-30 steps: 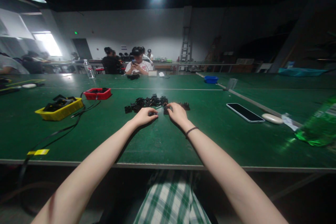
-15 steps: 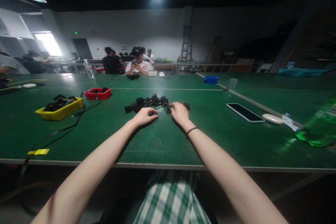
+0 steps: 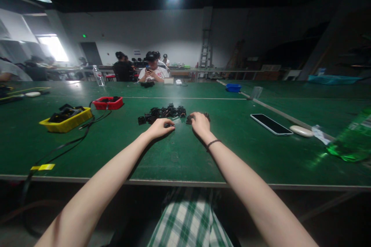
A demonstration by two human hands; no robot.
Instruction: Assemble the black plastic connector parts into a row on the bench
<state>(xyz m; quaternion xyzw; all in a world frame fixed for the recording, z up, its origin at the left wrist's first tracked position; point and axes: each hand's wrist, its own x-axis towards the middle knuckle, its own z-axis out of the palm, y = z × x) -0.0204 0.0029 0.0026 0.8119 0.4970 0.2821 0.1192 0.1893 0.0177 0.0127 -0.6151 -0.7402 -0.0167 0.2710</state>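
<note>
A loose pile of small black plastic parts point(image 3: 164, 113) lies on the green tabletop point(image 3: 174, 142). Just in front of it rests my left hand point(image 3: 160, 128), its fingers curled round a small black part point(image 3: 168, 125) that is mostly hidden. To the right of the pile, my right hand point(image 3: 201, 124) has its fingers closed over another black part point(image 3: 189, 119), which touches the table. More black material point(image 3: 206, 116) shows just behind that hand; whether it belongs to the same part I cannot tell.
At left stand a yellow bin point(image 3: 68, 120) and a red bin point(image 3: 108, 103) with black parts, beside a black cable point(image 3: 87, 131). On the right lie a phone point(image 3: 271, 124), a pale oval object point(image 3: 301, 131) and a green bottle point(image 3: 352, 139). A person point(image 3: 152, 71) sits across the table.
My right hand has shifted slightly to the right with the black part under its fingers. My left hand stays where it was.
</note>
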